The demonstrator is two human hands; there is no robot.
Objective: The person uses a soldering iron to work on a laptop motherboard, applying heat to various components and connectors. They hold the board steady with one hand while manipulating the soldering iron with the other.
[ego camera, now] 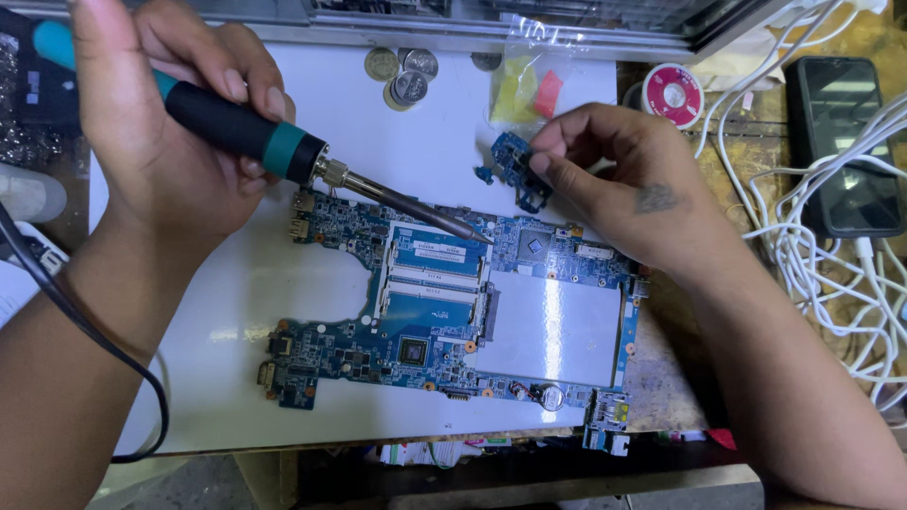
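My left hand [165, 123] grips a soldering iron [255, 132] with a black and teal handle. Its metal tip [463, 229] slants down to the right and ends over the upper middle of a large blue laptop motherboard [425, 321] lying flat on a white board [236, 312]. My right hand [614, 175] pinches a small blue circuit board [518, 168] just above the motherboard's top edge. The tip sits a short way below and left of that small board.
Several coins [402, 76] and a clear bag with yellow and red pieces [529, 90] lie at the back. A solder spool [673, 94], a dark phone [844, 142] and tangled white cables [831, 274] crowd the right. The iron's black cord [85, 321] loops at left.
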